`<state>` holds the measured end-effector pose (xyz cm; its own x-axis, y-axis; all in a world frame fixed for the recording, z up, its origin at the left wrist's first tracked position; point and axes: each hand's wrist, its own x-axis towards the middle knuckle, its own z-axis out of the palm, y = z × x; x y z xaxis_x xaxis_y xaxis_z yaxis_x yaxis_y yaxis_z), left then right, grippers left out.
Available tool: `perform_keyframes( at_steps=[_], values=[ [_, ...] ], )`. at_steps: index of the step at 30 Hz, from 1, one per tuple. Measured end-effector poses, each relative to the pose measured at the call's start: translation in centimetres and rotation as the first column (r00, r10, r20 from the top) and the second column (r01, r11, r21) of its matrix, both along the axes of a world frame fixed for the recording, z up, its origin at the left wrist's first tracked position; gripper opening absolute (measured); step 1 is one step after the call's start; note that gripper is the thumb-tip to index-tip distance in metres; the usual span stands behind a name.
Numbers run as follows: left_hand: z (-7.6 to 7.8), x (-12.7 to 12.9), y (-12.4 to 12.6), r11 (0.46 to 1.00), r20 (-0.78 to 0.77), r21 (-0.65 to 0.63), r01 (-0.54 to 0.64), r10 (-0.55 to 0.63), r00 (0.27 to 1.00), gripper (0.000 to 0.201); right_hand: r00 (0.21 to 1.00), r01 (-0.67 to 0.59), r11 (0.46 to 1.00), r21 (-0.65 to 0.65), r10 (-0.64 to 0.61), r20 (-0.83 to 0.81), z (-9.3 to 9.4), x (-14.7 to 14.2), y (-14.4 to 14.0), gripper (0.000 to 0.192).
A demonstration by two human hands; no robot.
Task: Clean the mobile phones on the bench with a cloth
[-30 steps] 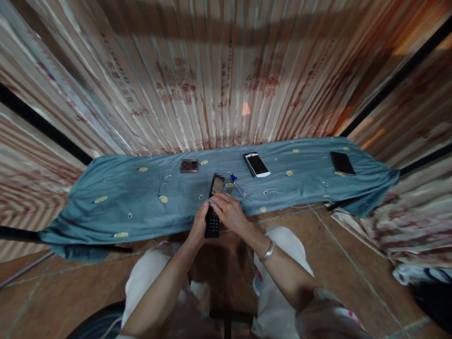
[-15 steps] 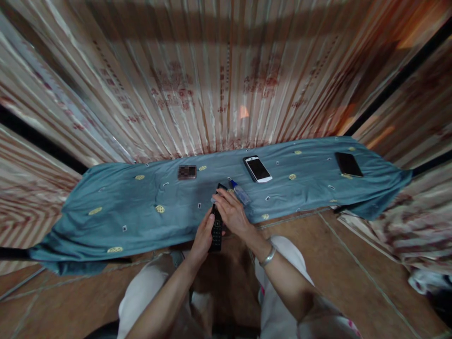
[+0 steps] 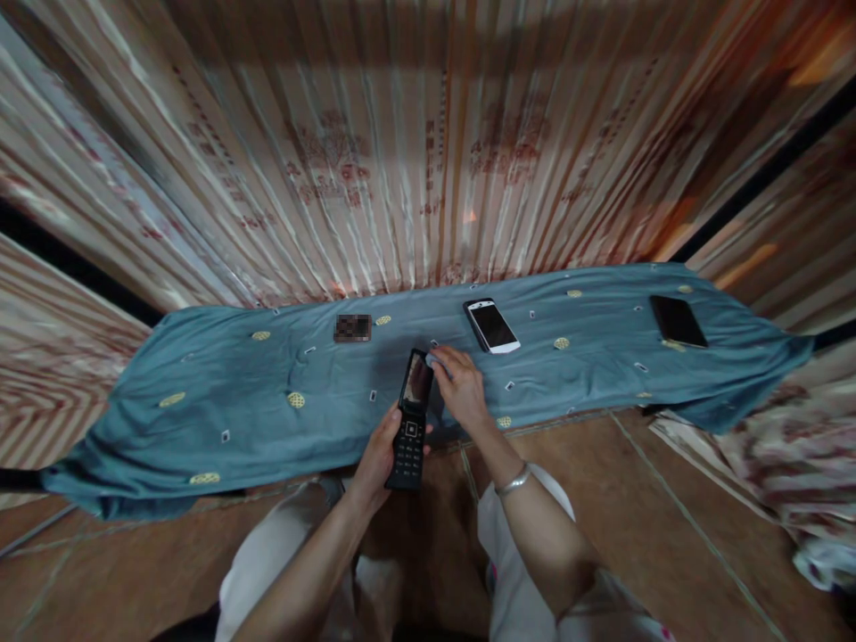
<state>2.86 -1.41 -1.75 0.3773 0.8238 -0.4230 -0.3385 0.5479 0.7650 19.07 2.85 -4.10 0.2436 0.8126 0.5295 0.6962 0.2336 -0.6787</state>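
A black flip phone (image 3: 409,453) stands unfolded, keypad and screen facing me. My left hand (image 3: 382,455) grips its lower half, thumb along the left edge and fingertips showing at the right. At the top right corner of the screen is my right hand (image 3: 460,385), its fingers pinched on a small pale piece (image 3: 432,358) that looks like cloth. That piece touches the screen, and most of it is hidden by the fingers. A white smartphone (image 3: 493,326) with a dark screen lies on the cloth just beyond my right hand.
A teal patterned cloth (image 3: 267,374) covers the low bench before me. On it lie a small blurred rectangular item (image 3: 353,327) to the left and a dark flat tablet-like object (image 3: 678,321) at the far right. A striped curtain (image 3: 388,160) hangs behind.
My right hand has moved up and right from the phone's middle to its screen's top corner, uncovering the screen. The blue-capped bottle beside that hand is no longer visible.
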Motion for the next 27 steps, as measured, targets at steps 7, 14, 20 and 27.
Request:
perform_keyframes(
  at_steps=[7,14,20,27],
  values=[
    [0.8,0.1,0.7,0.996,0.062,-0.065,-0.061,0.065,0.996,0.037,0.991,-0.057,0.998,-0.031,0.053,-0.120,0.2,-0.8,-0.8,0.025],
    [0.3,0.3,2.0,0.984,0.053,-0.098,-0.146,0.152,0.987,0.034,0.985,-0.160,0.986,-0.042,0.156,-0.078,-0.7,-3.0,-2.7,0.026],
    [0.1,0.2,2.4,0.985,0.033,-0.015,-0.170,0.171,0.985,0.032,0.974,-0.196,0.980,-0.038,0.191,-0.120,-0.4,-2.9,-3.3,0.025],
    [-0.7,0.1,1.9,0.992,-0.008,-0.041,-0.116,0.115,0.993,0.041,0.904,-0.099,0.991,-0.088,0.053,-0.424,-0.3,-1.1,-2.3,0.028]
  ],
)
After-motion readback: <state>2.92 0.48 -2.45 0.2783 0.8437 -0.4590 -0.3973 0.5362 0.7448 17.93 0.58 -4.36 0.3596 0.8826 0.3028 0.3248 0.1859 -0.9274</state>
